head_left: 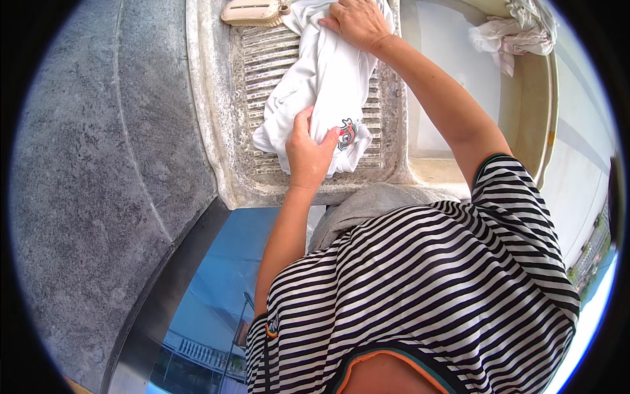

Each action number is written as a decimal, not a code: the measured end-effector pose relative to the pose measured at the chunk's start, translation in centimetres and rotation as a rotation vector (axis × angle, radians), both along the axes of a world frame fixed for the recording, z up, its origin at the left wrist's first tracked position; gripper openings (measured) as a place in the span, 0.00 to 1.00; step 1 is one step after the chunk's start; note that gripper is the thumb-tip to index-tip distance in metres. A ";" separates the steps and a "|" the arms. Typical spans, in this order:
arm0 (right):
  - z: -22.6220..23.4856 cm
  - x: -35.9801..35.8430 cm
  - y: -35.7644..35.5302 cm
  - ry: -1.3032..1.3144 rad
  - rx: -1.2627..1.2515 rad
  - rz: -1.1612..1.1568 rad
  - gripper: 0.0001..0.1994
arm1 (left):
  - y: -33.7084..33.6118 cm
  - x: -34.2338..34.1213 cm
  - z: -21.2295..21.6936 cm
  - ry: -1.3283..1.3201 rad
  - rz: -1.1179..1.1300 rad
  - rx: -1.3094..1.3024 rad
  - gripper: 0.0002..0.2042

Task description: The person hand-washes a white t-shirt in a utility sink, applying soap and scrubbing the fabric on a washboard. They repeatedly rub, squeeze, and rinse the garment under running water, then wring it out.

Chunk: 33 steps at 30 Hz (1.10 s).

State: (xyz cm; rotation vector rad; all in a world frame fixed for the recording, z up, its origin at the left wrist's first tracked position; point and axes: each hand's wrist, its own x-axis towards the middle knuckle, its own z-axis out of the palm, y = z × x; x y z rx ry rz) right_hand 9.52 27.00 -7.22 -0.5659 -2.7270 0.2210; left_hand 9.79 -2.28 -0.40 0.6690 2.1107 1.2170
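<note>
A wet-looking white garment (335,85), probably a shirt, lies bunched lengthwise over the ridged washboard (272,62) of a worn stone laundry sink. Near its close end is a small red and black emblem. My left hand (310,152) grips the cloth beside that emblem, thumb and fingers pinching a fold. Farther off, at the top of the view, my right hand (359,25) bears down on the far part of the garment with its fingers bent into the fabric. A cream scrub brush (252,12) rests bristles down at the washboard's far left, apart from both hands.
Right of the washboard is a deep basin (415,169) with what looks like cloudy water. Crumpled white and pinkish cloths (518,36) hang over its far right corner. A grey towel (374,203) drapes at the sink's front edge. Dark grey stone (85,164) borders the left side.
</note>
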 end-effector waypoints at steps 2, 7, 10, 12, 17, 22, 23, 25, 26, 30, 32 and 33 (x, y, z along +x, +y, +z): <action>-1.8 -1.7 3.0 -0.199 -0.134 -0.047 0.20 | 0.0 0.3 -0.1 -0.012 0.017 0.019 0.29; 3.7 0.9 -7.3 0.138 -0.098 -0.008 0.20 | -0.1 0.3 -0.2 -0.077 0.032 0.019 0.28; 2.0 1.6 -7.3 0.124 -0.085 -0.051 0.20 | 0.3 0.1 0.4 0.009 -0.017 -0.005 0.28; 1.4 -0.6 -2.8 0.024 0.087 -0.095 0.21 | 0.8 -0.1 1.3 0.164 -0.084 -0.040 0.29; 0.5 -3.1 1.7 -0.093 -0.198 -0.241 0.19 | 0.1 0.2 2.9 0.534 -0.255 -0.104 0.40; 0.2 0.8 -2.9 -0.023 -0.105 -0.131 0.25 | 0.0 -0.1 1.7 0.832 -0.196 -0.088 0.48; -1.0 0.3 -1.6 0.070 -0.203 -0.144 0.23 | 0.1 -0.4 1.5 0.849 -0.164 -0.096 0.49; -0.7 -0.6 -0.8 0.257 -0.403 -0.173 0.20 | 0.3 -1.5 1.7 0.843 -0.126 -0.133 0.50; -0.5 -0.8 -0.1 0.294 -0.341 -0.167 0.20 | 0.0 -2.5 0.7 0.714 -0.140 -0.144 0.48; 6.7 -2.3 1.9 0.637 -1.165 -0.309 0.21 | -0.3 -4.1 0.7 0.620 -0.159 -0.068 0.32; 7.3 -1.3 3.6 0.655 -0.867 -0.302 0.19 | 0.1 -3.3 1.8 0.784 -0.208 0.047 0.21; 8.0 -0.6 3.6 0.591 -0.594 -0.310 0.19 | 0.4 -2.5 2.4 0.852 -0.284 0.060 0.20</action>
